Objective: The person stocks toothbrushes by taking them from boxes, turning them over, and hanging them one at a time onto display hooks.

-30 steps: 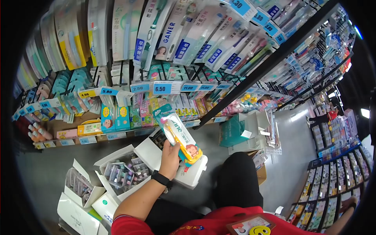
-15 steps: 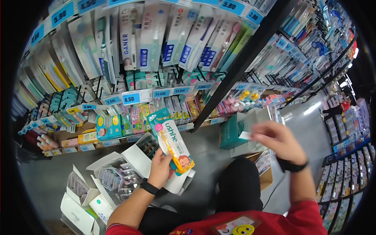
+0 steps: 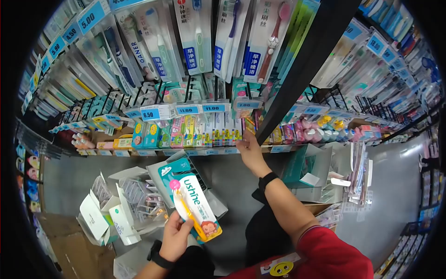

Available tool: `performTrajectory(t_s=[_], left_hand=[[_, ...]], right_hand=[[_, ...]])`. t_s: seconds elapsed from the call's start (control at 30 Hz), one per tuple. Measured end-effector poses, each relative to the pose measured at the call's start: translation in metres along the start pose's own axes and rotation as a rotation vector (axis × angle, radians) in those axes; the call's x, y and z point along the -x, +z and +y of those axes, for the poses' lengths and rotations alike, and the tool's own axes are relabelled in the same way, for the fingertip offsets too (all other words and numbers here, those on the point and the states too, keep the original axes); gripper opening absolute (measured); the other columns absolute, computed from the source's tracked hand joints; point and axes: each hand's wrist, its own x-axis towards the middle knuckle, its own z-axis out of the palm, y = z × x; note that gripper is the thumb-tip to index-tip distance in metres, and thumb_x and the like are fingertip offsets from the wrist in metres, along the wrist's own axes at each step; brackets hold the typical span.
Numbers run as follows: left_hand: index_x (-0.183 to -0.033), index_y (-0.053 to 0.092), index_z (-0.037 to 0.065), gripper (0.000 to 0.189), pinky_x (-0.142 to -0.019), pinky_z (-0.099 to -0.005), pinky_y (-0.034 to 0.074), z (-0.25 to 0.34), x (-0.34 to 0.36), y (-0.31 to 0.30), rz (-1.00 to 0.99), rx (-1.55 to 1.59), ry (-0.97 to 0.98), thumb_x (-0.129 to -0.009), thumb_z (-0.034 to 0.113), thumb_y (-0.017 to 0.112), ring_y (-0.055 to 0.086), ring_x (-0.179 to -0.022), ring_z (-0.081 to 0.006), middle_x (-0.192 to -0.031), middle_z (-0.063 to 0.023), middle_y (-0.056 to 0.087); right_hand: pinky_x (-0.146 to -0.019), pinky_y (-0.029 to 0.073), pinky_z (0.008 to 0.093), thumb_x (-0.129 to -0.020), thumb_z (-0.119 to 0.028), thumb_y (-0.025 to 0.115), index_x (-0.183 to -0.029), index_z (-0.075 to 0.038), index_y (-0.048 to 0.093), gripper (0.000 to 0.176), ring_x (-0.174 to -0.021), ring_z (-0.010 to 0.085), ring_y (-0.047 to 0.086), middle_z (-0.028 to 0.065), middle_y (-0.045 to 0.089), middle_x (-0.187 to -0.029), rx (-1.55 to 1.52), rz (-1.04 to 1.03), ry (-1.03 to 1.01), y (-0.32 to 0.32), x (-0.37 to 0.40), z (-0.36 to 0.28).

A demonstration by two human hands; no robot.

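In my left hand (image 3: 175, 236) is a packaged children's toothbrush (image 3: 196, 200), a teal and white card with a yellow-handled brush and a monkey picture. My thumb and fingers pinch its lower left edge. My right hand (image 3: 252, 153) reaches to the bottom shelf, its fingers bent together at the front of the toothpaste boxes (image 3: 225, 130), beside the black upright post (image 3: 297, 69). What those fingertips hold, if anything, is hidden. Behind the toothbrush pack stands an opened carton (image 3: 213, 201) with dark slots inside.
Hanging toothbrush packs (image 3: 197, 42) fill the racks above, with price tags (image 3: 157, 113) along the rail. On the floor, opened white boxes (image 3: 95, 211) of packs stand at left, with a brown carton (image 3: 79, 246) nearer. A teal box (image 3: 297, 165) stands at right.
My right hand has swung forward and left from above the teal box to the bottom shelf. The left hand with the toothbrush pack has come lower and closer, and the view has shifted.
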Motion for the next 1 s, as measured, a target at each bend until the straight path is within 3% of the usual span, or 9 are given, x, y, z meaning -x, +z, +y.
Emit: performTrajectory(t_s=[0.1, 0.2, 0.33, 0.43, 0.63, 0.7, 0.77, 0.8, 1.0], left_hand=[[-0.127, 0.047, -0.002, 0.035, -0.088, -0.0268, 0.044, 0.01, 0.025, 0.011, 0.07, 0.021, 0.02, -0.092, 0.001, 0.052, 0.059, -0.097, -0.012, -0.107, -0.0072, 0.063], [-0.126, 0.048, -0.003, 0.034, -0.076, -0.0212, 0.045, -0.001, 0.045, 0.016, 0.179, 0.111, 0.029, -0.092, 0.002, 0.053, 0.059, -0.087, -0.0076, -0.103, -0.0051, 0.064], [-0.124, 0.051, 0.0, 0.032, -0.059, -0.0166, 0.035, -0.03, 0.049, 0.028, 0.303, 0.177, 0.043, -0.093, 0.007, 0.054, 0.047, -0.066, -0.0015, -0.092, 0.0001, 0.062], [-0.122, 0.052, 0.001, 0.03, -0.058, -0.0162, 0.035, -0.04, 0.039, 0.025, 0.301, 0.183, 0.028, -0.094, 0.009, 0.054, 0.046, -0.066, -0.0008, -0.088, 0.002, 0.061], [-0.139, 0.034, -0.002, 0.047, -0.093, -0.0274, 0.044, -0.049, 0.025, 0.01, 0.239, 0.222, 0.164, -0.096, 0.006, 0.05, 0.057, -0.109, -0.0144, -0.122, -0.0114, 0.058], [-0.14, 0.033, -0.003, 0.049, -0.094, -0.0298, 0.045, -0.045, 0.024, 0.007, 0.293, 0.163, 0.214, -0.095, 0.005, 0.05, 0.057, -0.11, -0.016, -0.124, -0.0114, 0.057], [-0.141, 0.032, -0.001, 0.049, -0.092, -0.0283, 0.046, -0.042, 0.023, 0.005, 0.301, 0.209, 0.235, -0.096, 0.007, 0.049, 0.057, -0.108, -0.0144, -0.123, -0.0109, 0.057], [-0.142, 0.032, -0.001, 0.049, -0.092, -0.0281, 0.046, -0.042, 0.022, 0.004, 0.308, 0.211, 0.243, -0.097, 0.006, 0.049, 0.057, -0.108, -0.0142, -0.122, -0.0112, 0.057], [-0.146, 0.03, 0.007, 0.051, -0.065, -0.016, 0.041, -0.032, 0.023, 0.003, 0.31, 0.19, 0.19, -0.098, 0.009, 0.047, 0.056, -0.089, -0.0023, -0.113, -0.002, 0.061]], right_hand=[[-0.089, 0.046, 0.032, -0.09, -0.013, 0.061, -0.141, 0.005, 0.028, 0.064, -0.108, 0.0213, 0.056, 0.0196, 0.046, -0.134, -0.086, 0.04, 0.049, 0.009, -0.018, 0.005], [-0.094, 0.045, 0.0361, -0.088, -0.014, 0.062, -0.141, 0.008, 0.023, 0.07, -0.116, 0.0344, 0.054, 0.026, 0.044, -0.134, -0.079, 0.091, -0.098, 0.015, -0.035, 0.005], [-0.115, 0.014, 0.0389, -0.084, -0.002, 0.056, -0.143, 0.009, 0.011, 0.075, -0.141, 0.0395, 0.014, 0.0295, 0.017, -0.149, 0.226, 0.232, -0.253, 0.012, -0.06, 0.013], [-0.115, 0.015, 0.0383, -0.084, 0.001, 0.055, -0.143, 0.009, 0.009, 0.076, -0.14, 0.0387, 0.016, 0.0286, 0.016, -0.149, 0.209, 0.258, -0.231, 0.015, -0.063, 0.018], [-0.111, 0.025, 0.0366, -0.088, -0.001, 0.055, -0.147, 0.0, 0.011, 0.073, -0.136, 0.0321, 0.031, 0.0232, 0.028, -0.147, 0.329, 0.293, -0.43, 0.009, -0.085, 0.045], [-0.104, 0.034, 0.0363, -0.088, -0.003, 0.058, -0.147, -0.005, 0.011, 0.075, -0.127, 0.0297, 0.042, 0.0219, 0.042, -0.137, 0.239, 0.214, -0.409, 0.006, -0.088, 0.049], [-0.099, 0.037, 0.035, -0.09, -0.006, 0.059, -0.145, -0.004, 0.015, 0.07, -0.121, 0.0265, 0.045, 0.0207, 0.045, -0.134, 0.222, 0.177, -0.395, 0.004, -0.096, 0.056], [-0.108, 0.027, 0.0378, -0.088, -0.018, 0.064, -0.116, 0.005, 0.055, 0.038, -0.131, 0.0346, 0.034, 0.0234, 0.033, -0.143, 0.076, 0.195, -0.443, 0.006, -0.099, 0.059], [-0.098, 0.037, 0.0349, -0.093, -0.013, 0.058, -0.132, -0.001, 0.037, 0.047, -0.118, 0.026, 0.047, 0.0183, 0.046, -0.131, -0.064, 0.108, -0.281, 0.005, -0.086, 0.034]])
